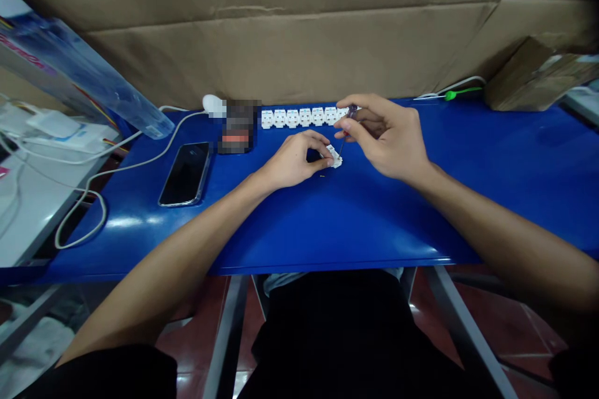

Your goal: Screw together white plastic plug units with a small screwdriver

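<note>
My left hand (299,161) pinches a small white socket-like module (336,158) against the blue tabletop, its fingers closed on the near-left side. Above and to the right, my right hand (388,134) grips a small screwdriver (346,131) by its dark, partly red handle. The thin shaft slants down to the white module, where the tip meets or nearly meets it. A tiny brass-coloured piece (322,176) lies just below my left fingertips. Behind my hands runs a row of several similar white modules (292,117); my right fingers hide its right end.
A phone (185,173) lies left of my left arm, near a blurred-out dark item (238,128) and a white rounded object (214,105). White cables (93,177) loop across the left side. A cardboard box (524,78) stands at the back right, against the cardboard wall (304,56).
</note>
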Motion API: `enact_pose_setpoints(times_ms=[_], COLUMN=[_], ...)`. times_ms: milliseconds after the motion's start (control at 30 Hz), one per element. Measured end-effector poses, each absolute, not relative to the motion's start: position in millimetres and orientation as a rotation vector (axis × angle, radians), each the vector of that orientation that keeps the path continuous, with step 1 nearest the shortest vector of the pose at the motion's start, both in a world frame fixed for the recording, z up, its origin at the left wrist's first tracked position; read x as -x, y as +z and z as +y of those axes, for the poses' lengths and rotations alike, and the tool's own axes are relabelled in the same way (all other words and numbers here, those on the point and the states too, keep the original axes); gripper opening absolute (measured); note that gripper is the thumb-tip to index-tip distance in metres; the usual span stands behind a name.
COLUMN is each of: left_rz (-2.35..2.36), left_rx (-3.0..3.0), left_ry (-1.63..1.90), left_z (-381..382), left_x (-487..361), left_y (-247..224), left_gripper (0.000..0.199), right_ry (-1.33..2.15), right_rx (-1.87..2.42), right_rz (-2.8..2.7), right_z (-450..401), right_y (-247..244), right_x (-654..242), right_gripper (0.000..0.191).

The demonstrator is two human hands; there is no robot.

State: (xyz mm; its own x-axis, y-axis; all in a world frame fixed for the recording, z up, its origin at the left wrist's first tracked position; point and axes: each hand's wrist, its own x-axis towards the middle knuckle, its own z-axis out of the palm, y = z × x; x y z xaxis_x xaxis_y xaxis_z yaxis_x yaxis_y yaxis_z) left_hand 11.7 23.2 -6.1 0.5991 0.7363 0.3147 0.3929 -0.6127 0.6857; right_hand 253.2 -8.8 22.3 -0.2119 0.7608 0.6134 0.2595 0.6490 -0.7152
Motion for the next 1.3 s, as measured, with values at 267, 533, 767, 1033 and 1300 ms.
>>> enact_pose_setpoints(times_ms=[267,533,767,1033,1300], left_rz=[0.757,0.937,0.846,0.788,0.759], left_rx=[-2.398,-2.397,-2.467,-2.442,-2.387], left_ry=[0.712,0.62,0.519,0.481,0.612], left_z=[29.4,30.9,32.2,28.4,22.7], left_x=[7.4,21.0,21.5,20.7,15.9], left_y=[5.8,19.8,23.0,25.8,28.5], left_gripper=[0.007,0.038,0.026,0.029,0.03], right_ry=[0.583,0.703,0.687,0.69,0.66], right_rx=[0.647,0.451,0.452,0.484,0.554], right_rz=[-1.696,-1.919,-1.948,-1.781,-1.707], right_z=[-15.4,-18.4,-20.5,-19.0,-20.2], right_y=[24.2,13.7,11.7,22.9,28.9], right_x=[-255.8,-251.2,-250.5,-255.0,-255.8], right_gripper=[0.034,0.028,0.026,0.022,0.025])
